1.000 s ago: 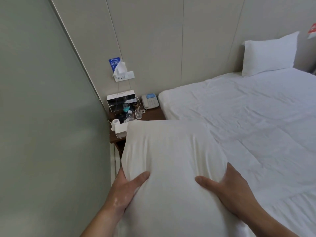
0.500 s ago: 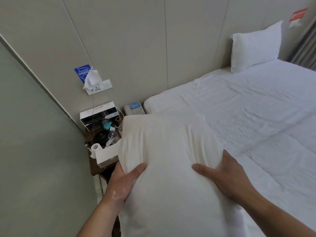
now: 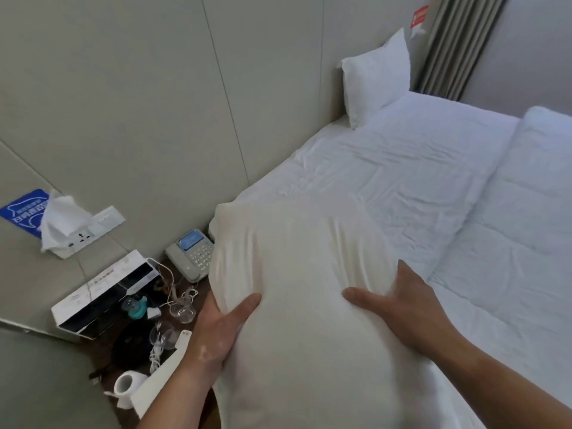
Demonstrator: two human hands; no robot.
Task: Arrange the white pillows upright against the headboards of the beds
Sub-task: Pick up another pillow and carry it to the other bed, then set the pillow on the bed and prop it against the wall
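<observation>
I hold a large white pillow in front of me, over the near left corner of the bed. My left hand grips its left edge, thumb on top. My right hand presses on its right side, fingers around the edge. A second white pillow stands upright against the padded beige headboard wall at the far end of the bed. The near part of the headboard beside the held pillow is bare.
A dark nightstand at the lower left carries a white box, a phone, glasses, cables and a paper roll. A folded white duvet covers the bed's right side. A curtain hangs at the far right.
The view has swung right and closer to the bed. The held pillow has moved forward toward the headboard, with both hands keeping the same grip.
</observation>
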